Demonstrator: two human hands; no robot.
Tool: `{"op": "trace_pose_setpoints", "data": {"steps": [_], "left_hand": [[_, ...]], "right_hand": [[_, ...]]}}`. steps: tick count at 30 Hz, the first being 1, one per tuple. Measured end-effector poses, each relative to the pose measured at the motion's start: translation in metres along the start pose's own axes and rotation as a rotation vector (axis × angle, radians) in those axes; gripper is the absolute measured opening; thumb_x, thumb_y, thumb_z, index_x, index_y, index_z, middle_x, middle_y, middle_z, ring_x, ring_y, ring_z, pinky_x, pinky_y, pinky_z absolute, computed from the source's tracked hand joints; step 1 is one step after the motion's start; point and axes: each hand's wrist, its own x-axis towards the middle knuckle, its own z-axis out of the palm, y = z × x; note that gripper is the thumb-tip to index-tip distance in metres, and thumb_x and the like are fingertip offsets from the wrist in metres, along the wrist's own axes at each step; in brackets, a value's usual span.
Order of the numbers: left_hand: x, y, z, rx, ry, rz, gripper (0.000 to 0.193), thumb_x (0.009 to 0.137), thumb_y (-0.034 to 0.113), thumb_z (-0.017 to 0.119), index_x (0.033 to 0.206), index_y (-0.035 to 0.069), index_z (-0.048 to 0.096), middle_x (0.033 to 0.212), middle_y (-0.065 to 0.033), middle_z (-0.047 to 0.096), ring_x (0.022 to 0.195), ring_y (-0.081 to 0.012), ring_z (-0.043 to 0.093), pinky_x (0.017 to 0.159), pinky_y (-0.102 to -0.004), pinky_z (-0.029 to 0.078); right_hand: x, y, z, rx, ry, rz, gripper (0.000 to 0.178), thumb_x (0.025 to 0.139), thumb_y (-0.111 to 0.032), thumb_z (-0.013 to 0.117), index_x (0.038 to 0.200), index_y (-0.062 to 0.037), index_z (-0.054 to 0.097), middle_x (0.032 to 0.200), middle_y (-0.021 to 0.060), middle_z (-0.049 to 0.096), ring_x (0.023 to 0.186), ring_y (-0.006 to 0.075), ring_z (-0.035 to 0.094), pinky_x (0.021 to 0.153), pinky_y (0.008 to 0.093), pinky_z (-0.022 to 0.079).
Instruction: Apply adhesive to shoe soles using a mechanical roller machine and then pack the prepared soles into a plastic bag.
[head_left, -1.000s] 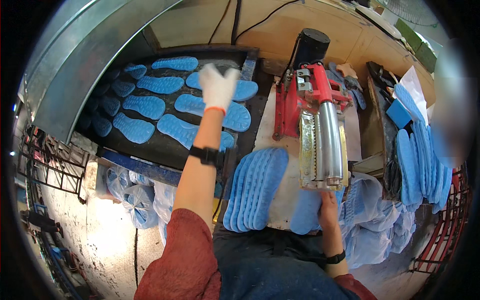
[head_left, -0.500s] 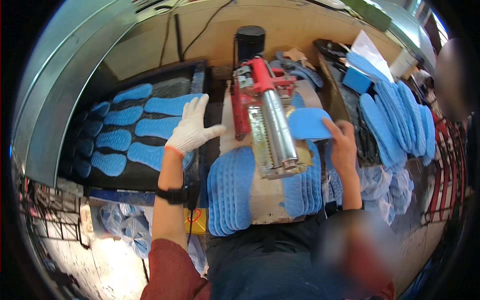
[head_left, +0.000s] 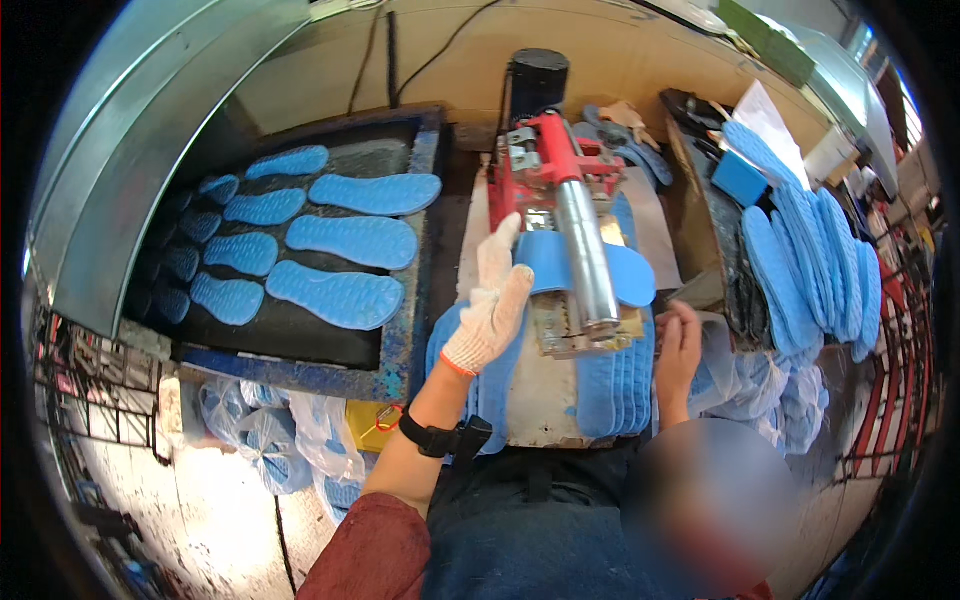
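Note:
A blue insole [head_left: 632, 277] lies crosswise under the silver cylinder [head_left: 588, 265] of a red machine [head_left: 550, 165], its two ends showing on either side. My left hand [head_left: 490, 310], in a white knit glove, has the insole's left end between thumb and fingers; the contact is partly hidden. Just off the right end, my bare right hand [head_left: 678, 360] is apart from the insole, its fingers loosely bent and holding nothing visible. Fanned blue insoles lie below the machine, a left row [head_left: 497, 385] partly behind my left forearm and a right row [head_left: 610, 390].
On the left, a dark tray [head_left: 345, 350] with a worn blue rim holds several spaced blue insoles. A pile of insoles [head_left: 800, 260] and a small blue box [head_left: 740, 178] sit to the right. Clear bags of insoles [head_left: 265, 450] stand below. A metal duct [head_left: 150, 150] rises at far left.
My left hand has moved right from over the tray to the machine. The insole has shifted left under the cylinder, and my right hand has let go of it and drawn back. The view has shifted slightly.

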Motion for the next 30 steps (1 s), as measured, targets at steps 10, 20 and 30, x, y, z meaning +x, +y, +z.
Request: {"op": "trace_pose_setpoints", "data": {"steps": [10, 20, 30], "left_hand": [[-0.077, 0.036, -0.027, -0.713, -0.001, -0.886, 0.063, 0.102, 0.046, 0.019, 0.143, 0.000, 0.028, 0.143, -0.0108, 0.037, 0.130, -0.0183, 0.038, 0.109, -0.0341, 0.030], [0.065, -0.002, -0.124, -0.922, 0.436, -0.553, 0.048, 0.100, 0.041, 0.033, 0.121, 0.001, 0.050, 0.115, -0.0102, 0.060, 0.103, -0.0215, 0.058, 0.095, -0.0325, 0.045], [0.211, -0.148, -0.181, -1.169, 0.973, -0.727, 0.063, 0.094, 0.052, 0.041, 0.137, 0.006, 0.035, 0.138, -0.0161, 0.042, 0.123, -0.0346, 0.046, 0.102, -0.0541, 0.038]], "right_hand": [[-0.037, 0.057, 0.026, -0.878, -0.517, -0.498, 0.035, 0.073, -0.015, 0.068, 0.106, -0.0064, 0.061, 0.113, 0.0196, 0.058, 0.108, 0.0409, 0.051, 0.094, 0.0537, 0.035], [-0.037, 0.073, 0.021, -0.988, -0.498, -0.561, 0.049, 0.081, -0.022, 0.064, 0.124, -0.0023, 0.052, 0.128, 0.0268, 0.048, 0.120, 0.0485, 0.040, 0.103, 0.0597, 0.025], [-0.038, 0.085, 0.014, -1.048, -0.542, -0.496, 0.059, 0.082, -0.030, 0.061, 0.133, -0.0035, 0.046, 0.137, 0.0258, 0.040, 0.127, 0.0467, 0.035, 0.105, 0.0595, 0.023]]}}
